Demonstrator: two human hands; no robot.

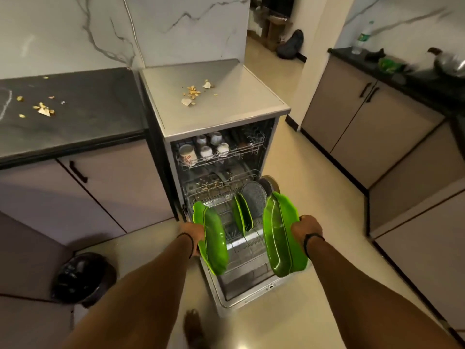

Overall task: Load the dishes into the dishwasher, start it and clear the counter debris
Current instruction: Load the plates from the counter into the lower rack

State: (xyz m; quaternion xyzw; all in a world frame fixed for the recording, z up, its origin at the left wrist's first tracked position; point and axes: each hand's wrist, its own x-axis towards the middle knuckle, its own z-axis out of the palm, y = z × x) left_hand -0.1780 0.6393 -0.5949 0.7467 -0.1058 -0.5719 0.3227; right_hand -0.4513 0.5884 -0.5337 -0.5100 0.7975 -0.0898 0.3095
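The dishwasher (pixel 221 301) stands open with its door down and its lower rack (pixel 241 248) pulled out. My left hand (pixel 193 230) grips a large green plate (pixel 212 240) on edge over the rack's left side. My right hand (pixel 305 227) grips another green plate (pixel 281 238) on edge over the right side. A smaller green plate (pixel 241 214) and a grey plate (pixel 254 199) stand in the rack between them. Cups (pixel 206 151) sit in the upper rack. Food debris (pixel 193 93) lies on the dishwasher top, and more debris (pixel 44 109) on the dark counter.
A black bin (pixel 80 278) stands on the floor at the lower left. Cabinets (pixel 352 114) line the right side, with a bottle (pixel 361 37) and a pan (pixel 450 64) on their counter. My foot (pixel 193 326) is just in front of the dishwasher door.
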